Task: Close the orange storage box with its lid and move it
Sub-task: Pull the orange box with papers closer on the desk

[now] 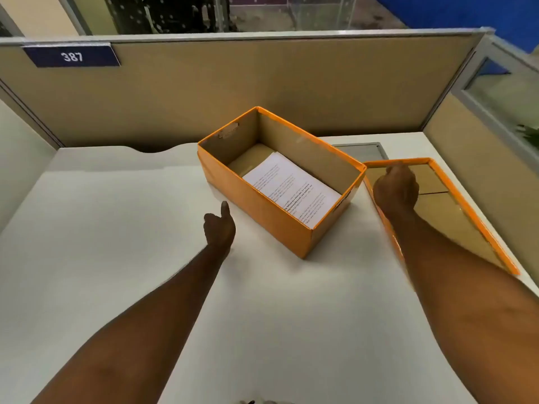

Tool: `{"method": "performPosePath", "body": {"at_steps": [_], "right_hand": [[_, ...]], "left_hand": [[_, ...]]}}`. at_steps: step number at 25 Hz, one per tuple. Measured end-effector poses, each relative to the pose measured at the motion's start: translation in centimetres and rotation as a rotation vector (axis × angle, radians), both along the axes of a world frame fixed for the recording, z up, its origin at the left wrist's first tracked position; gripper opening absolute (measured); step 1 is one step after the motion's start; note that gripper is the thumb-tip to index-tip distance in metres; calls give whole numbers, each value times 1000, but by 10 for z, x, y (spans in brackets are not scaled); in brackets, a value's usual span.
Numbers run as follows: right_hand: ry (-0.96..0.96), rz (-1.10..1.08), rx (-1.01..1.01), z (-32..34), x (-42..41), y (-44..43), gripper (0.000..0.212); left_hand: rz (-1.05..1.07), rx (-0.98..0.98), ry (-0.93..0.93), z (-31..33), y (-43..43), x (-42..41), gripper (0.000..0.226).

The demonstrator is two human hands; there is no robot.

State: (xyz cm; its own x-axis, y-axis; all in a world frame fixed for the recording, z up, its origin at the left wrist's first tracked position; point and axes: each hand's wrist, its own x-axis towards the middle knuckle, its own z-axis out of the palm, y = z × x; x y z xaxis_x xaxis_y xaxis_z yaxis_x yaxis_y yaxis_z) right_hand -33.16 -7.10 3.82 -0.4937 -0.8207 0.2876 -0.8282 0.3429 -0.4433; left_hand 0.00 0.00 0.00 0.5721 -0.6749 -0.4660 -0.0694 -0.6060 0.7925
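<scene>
The orange storage box [262,211] stands open at the middle of the white desk, turned at an angle. A sheet of printed paper [291,188] lies on its floor. To its right the orange lid [455,205] lies inside-up, its brown cardboard showing, close to the box's right corner. My right hand [396,191] is on the lid's left rim near the far corner, fingers curled over it. My left hand [220,225] hovers just left of the box's long near wall, thumb up and fingers curled, holding nothing and not touching the box.
Beige partition walls [262,83] enclose the desk at the back and right, with a blue tag reading 387 [71,56] at the upper left. A grey cable hatch [361,151] sits in the desk behind the lid. The desk's right edge runs just past the lid.
</scene>
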Motion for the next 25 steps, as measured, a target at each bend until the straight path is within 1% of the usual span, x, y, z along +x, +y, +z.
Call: {"method": "performPosePath", "body": {"at_steps": [1,3,5,7,10,12,14,16,18,21,22,25], "right_hand": [[9,30,-61,7,3,-20,17],[23,118,-115,23,13,-53,19],[55,209,-88,35,28,-92,24],[56,299,14,30,44,-120,32],[-5,399,173,19,65,-155,48],[-66,430,270,8,75,-169,65],[-82,462,364,-2,81,-179,82],[-79,506,462,-13,83,-187,91],[-83,547,537,-20,84,-193,88],[-166,673,600,-16,84,-197,61],[-176,718,621,-13,85,-196,56],[-181,739,678,0,85,-177,54]], "left_hand": [[61,-15,27,4,-12,-5,73],[157,-8,92,14,-33,-11,75],[176,13,102,23,-56,-16,79],[186,48,141,23,-73,-20,84],[185,45,285,23,-92,-28,93],[119,62,266,15,-98,-34,98],[23,88,217,3,-98,-41,100],[-22,41,285,-7,-100,-45,95],[-16,-20,376,-12,-102,-45,86],[24,-41,380,-10,-103,-45,76],[24,-44,376,-9,-101,-45,73],[29,-66,385,-7,-93,-40,67]]}}
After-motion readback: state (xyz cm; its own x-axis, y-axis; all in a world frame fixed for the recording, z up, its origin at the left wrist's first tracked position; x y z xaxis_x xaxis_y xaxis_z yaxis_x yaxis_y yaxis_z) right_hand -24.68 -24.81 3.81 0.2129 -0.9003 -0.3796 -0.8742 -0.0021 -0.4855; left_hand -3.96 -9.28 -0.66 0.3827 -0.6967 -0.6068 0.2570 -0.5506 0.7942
